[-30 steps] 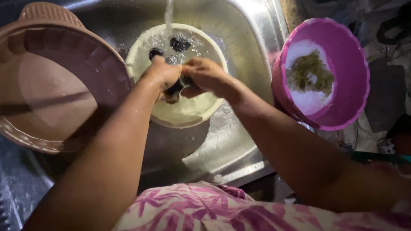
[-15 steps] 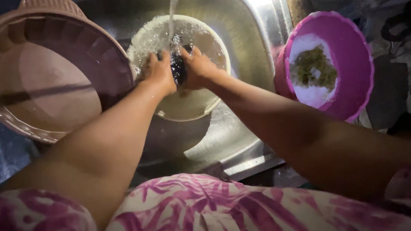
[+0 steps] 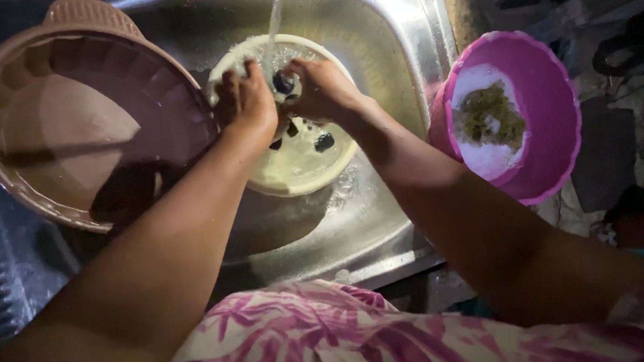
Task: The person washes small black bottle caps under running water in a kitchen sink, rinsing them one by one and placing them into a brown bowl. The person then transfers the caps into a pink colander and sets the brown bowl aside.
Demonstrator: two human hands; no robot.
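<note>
Leaning against the left edge of the stainless steel sink, a large brown scalloped plastic basin stands tilted. Just right of it, the left hand and right hand meet over a pale round bowl of water on the sink floor, under a thin stream of tap water. Both grips pinch together on a small dark round fruit; similar dark pieces float below. At the sink's right edge sits a pink plastic bowl holding greenish scraps.
</note>
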